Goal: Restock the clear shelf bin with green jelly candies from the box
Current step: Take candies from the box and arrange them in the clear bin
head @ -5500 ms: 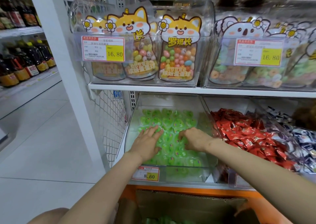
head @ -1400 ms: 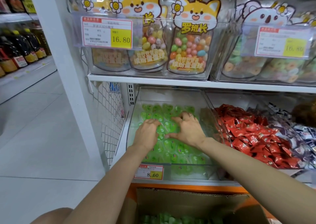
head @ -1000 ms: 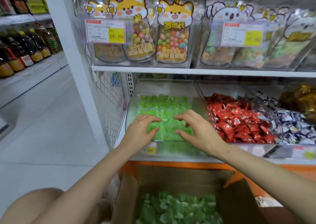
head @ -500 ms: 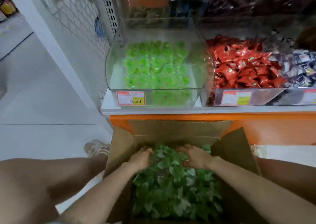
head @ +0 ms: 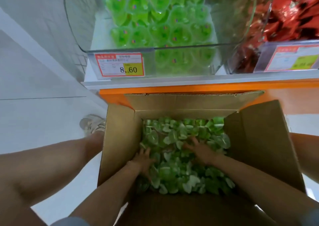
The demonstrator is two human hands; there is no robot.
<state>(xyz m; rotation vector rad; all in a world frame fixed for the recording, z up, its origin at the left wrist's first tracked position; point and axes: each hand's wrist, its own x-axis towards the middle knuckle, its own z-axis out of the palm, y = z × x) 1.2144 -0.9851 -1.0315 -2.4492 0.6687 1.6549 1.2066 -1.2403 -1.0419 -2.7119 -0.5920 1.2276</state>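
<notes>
Cardboard box at 6 o'clock, flaps open, full of green jelly candies. Left hand and right hand both inside, fingers spread, pressed into the pile, nothing clearly gripped. Clear shelf bin at 12 o'clock, part-filled with the same jellies.

even bright overhead light, soft shadow inside box; glare on clear bin front; motion blur throughout, wide-angle bending at edges.
</notes>
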